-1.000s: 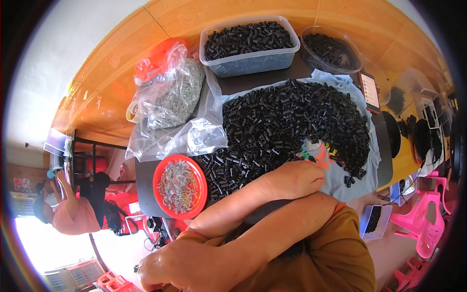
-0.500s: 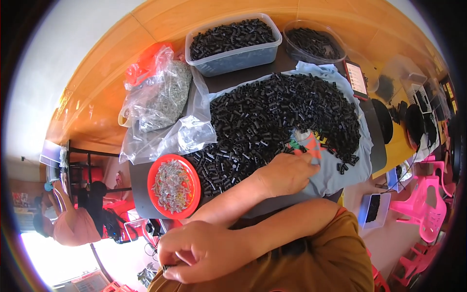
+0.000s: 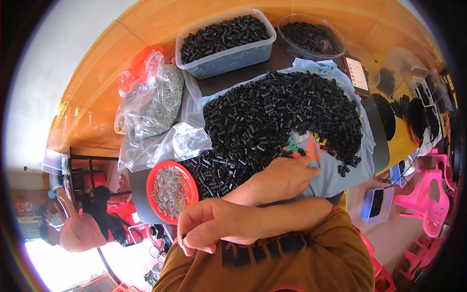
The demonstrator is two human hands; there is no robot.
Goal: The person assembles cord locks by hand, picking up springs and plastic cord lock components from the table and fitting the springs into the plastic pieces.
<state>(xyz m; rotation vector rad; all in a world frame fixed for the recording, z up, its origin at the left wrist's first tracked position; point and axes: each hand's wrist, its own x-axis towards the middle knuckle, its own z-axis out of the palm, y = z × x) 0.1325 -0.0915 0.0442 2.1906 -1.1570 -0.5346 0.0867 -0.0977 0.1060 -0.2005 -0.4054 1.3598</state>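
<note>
A broad heap of short black tube-shaped pieces (image 3: 243,117) lies on a light blue cloth (image 3: 335,180). At the heap's near edge, beside a printed patch of the cloth, rests my left hand (image 3: 287,179), back up, its fingers curled; whatever they hold is hidden. My right arm crosses over the left forearm. My right hand (image 3: 214,225) is closed in a pinch in front of my shirt, with a small dark piece (image 3: 185,236) just showing at the fingertips. Close to it is a red plate (image 3: 151,207) of small clear and silvery pieces (image 3: 169,191).
Behind the heap stand a rectangular clear tub (image 3: 228,63) and a round clear container (image 3: 311,52), both with black pieces. Clear plastic bags (image 3: 158,104) of small greyish pieces lie left. A phone (image 3: 356,75) lies at the right. Pink chairs (image 3: 425,202) and another person (image 3: 82,231) are beyond.
My right hand has moved up and to the right, toward my left forearm. My left hand stays at the heap's edge. The whole view has shifted slightly.
</note>
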